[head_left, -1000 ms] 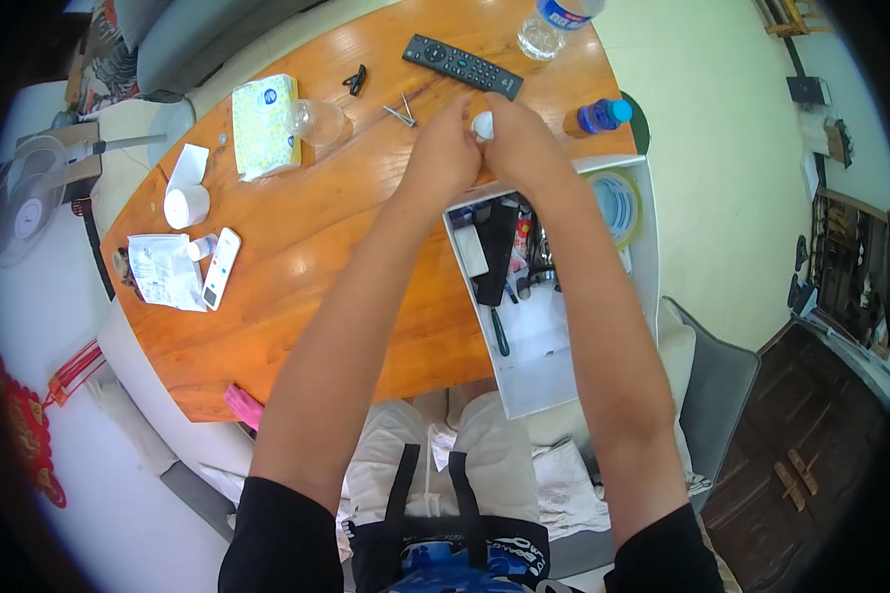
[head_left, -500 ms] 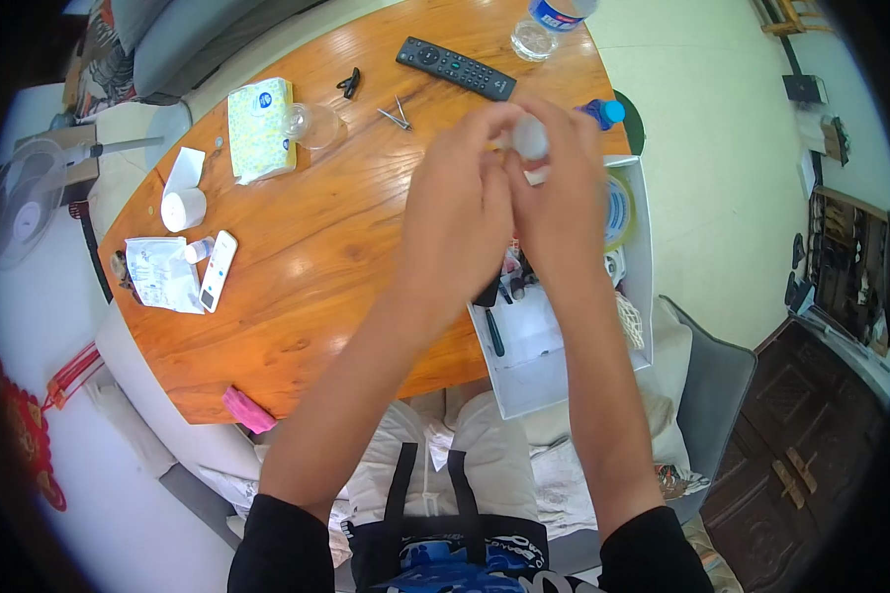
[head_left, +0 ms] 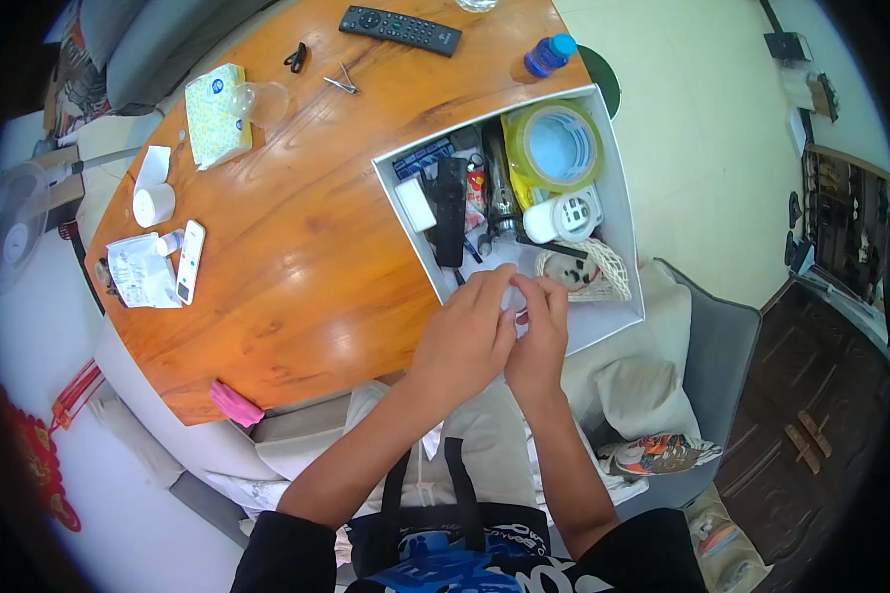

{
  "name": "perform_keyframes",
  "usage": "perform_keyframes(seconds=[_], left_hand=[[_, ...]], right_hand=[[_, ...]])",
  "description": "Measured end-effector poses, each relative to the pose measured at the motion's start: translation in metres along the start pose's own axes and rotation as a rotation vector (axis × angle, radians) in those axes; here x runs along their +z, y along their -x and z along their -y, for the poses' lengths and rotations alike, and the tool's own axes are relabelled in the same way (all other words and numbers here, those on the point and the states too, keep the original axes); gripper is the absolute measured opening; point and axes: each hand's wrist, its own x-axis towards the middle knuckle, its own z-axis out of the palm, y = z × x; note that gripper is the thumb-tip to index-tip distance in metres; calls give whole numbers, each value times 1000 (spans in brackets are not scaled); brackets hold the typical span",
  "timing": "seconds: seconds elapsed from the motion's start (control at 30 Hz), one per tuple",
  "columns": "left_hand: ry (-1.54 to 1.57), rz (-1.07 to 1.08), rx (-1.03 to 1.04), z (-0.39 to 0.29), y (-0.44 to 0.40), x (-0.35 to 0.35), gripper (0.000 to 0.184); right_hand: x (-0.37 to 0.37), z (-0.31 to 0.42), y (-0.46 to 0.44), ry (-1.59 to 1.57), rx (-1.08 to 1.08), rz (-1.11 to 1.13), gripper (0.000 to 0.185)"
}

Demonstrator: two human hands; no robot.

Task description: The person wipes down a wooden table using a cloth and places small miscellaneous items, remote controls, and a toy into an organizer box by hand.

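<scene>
My left hand and my right hand meet over the near end of an open white box. Between their curled fingers sits a small, whitish translucent round piece; the fingers cover most of it, so its kind is unclear. Just beyond my right hand, a white net bag lies in the box. Further in are a wide roll of clear yellowish tape, a white round-headed plug-like item and a long black object.
Past the box stands a blue-capped bottle. A remote control, nail clippers, a black clip, a tissue pack and a clear cup lie across the wooden table. A white remote and pink cloth are leftward.
Both hands have come down toward my body with the small whitish piece between them, uncovering the box's contents. The view has shifted, so table items sit higher and further left.
</scene>
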Motion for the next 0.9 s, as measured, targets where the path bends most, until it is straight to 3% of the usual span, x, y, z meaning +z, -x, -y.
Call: perform_keyframes(seconds=[0.13, 0.23, 0.5, 0.9], left_hand=[[34, 38, -103, 3, 5, 15, 53], [59, 43, -126, 3, 1, 20, 55], [-56, -52, -60, 22, -9, 44, 51], [-43, -102, -70, 5, -8, 45, 49]], right_hand=[[2, -10, -1, -92, 50, 16, 48], [11, -29, -4, -110, -79, -9, 51], [16, -35, -6, -300, -20, 23, 62], [2, -29, 1, -301, 0, 34, 57]])
